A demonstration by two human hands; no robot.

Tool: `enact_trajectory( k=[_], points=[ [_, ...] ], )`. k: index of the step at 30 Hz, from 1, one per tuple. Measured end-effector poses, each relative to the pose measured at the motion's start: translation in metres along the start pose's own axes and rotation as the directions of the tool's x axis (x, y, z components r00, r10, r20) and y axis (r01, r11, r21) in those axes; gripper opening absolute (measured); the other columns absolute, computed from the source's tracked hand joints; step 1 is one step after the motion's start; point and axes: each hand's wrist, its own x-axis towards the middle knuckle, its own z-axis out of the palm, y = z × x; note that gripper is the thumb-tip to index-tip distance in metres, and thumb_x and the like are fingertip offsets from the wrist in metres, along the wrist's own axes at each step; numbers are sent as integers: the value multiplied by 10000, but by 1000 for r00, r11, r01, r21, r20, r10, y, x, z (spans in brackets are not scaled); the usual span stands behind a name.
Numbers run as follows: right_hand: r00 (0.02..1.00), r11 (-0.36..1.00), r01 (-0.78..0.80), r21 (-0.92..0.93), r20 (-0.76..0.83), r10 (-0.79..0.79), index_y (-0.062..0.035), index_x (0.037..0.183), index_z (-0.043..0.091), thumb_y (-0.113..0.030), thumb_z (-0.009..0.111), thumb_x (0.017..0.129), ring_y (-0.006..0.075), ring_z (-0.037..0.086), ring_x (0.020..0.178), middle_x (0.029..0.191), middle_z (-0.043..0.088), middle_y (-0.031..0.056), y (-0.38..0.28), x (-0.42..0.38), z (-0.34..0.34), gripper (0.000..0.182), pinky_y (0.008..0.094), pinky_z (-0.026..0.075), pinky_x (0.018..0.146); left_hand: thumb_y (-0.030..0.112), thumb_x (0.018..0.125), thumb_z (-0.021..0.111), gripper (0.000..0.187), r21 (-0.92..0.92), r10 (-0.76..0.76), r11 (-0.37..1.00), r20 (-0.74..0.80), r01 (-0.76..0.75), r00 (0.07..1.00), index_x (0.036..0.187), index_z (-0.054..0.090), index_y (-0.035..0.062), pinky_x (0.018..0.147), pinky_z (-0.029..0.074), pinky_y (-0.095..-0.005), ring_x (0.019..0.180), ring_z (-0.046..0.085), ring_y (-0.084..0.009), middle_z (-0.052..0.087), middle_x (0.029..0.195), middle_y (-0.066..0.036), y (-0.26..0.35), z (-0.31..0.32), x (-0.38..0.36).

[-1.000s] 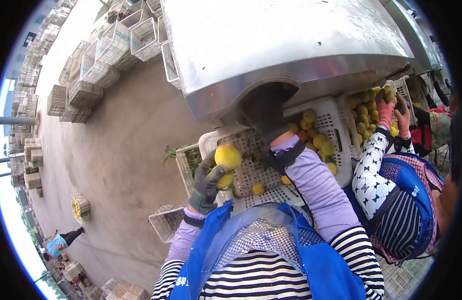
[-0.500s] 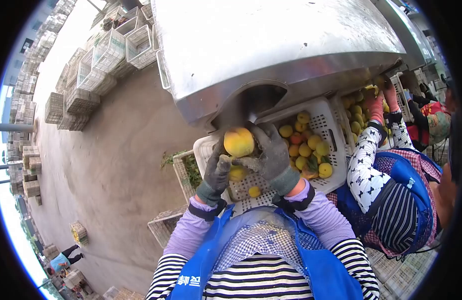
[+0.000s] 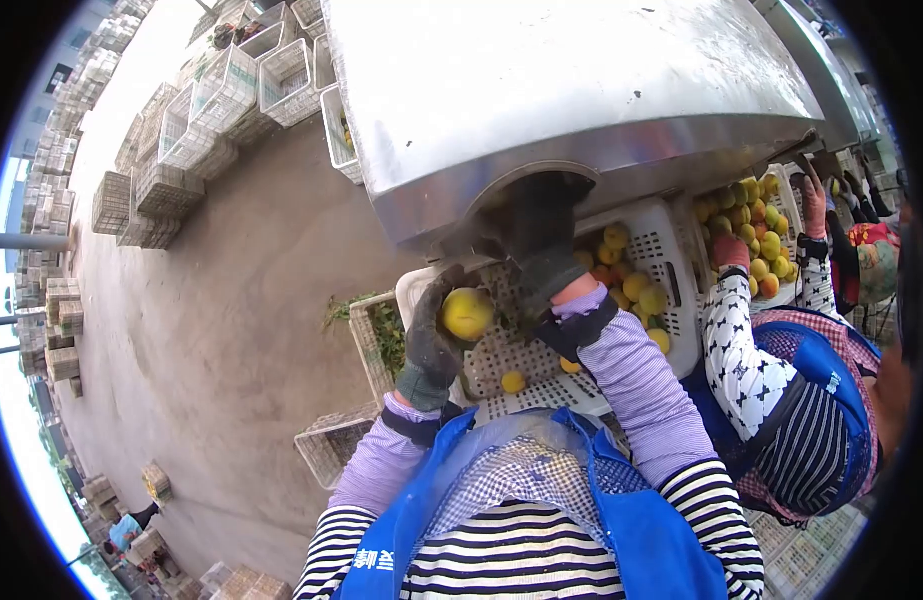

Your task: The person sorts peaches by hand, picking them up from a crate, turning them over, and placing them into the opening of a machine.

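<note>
My left hand (image 3: 434,335), in a dark grey work glove, is curled around a yellow peach (image 3: 469,314) above a white perforated plastic crate (image 3: 687,350). The right hand (image 3: 550,235), gloved alike, reaches into the dark rounded opening in the front of a metal machine (image 3: 622,150). Its fingers are lost in the shadow there, so what it holds, if anything, is hidden. Several yellow and orange peaches (image 3: 637,287) lie in the crate's right part, and a small yellow one (image 3: 514,382) sits near its front.
To the right a co-worker in a patterned sleeve (image 3: 732,350) has both hands at another crate of peaches (image 3: 757,225). A crate with green leaves (image 3: 387,335) stands on the floor at left. Stacked crates (image 3: 162,195) line the far left, beyond the concrete floor (image 3: 252,320).
My right hand has moved up and forward from beside the left into the machine's opening. An orange-blushed peach was between both hands; now a yellow peach shows in my left hand.
</note>
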Motion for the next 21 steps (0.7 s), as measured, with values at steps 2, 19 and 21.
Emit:
enact_trajectory(
  k=[2,19,21],
  points=[
    [997,999,-10,38,70,8,-96,1229,582,-365,781,752,339,633,929,1045,619,168,-10,-11,-30,583,414,523,782,310,1030,419,470,-147,-30,989,28,34,999,1390,458,10,914,532,-384,1065,623,-245,587,1248,-152,0,2,-3],
    [783,619,-119,777,456,-422,-67,1355,527,-346,861,675,375,586,1159,1371,511,196,13,-71,-82,808,396,509,949,480,934,625,837,436,-96,895,405,-100,909,1530,241,36,974,471,-339,1164,543,-196,489,1377,-130,5,9,15],
    [846,675,-148,723,446,-293,-58,1283,583,-358,878,644,358,623,1090,1284,582,186,13,-68,-78,765,390,529,899,514,944,588,775,393,19,907,318,-150,948,1492,317,39,921,517,-350,1080,607,-203,566,1292,-137,-6,9,20]
  ],
)
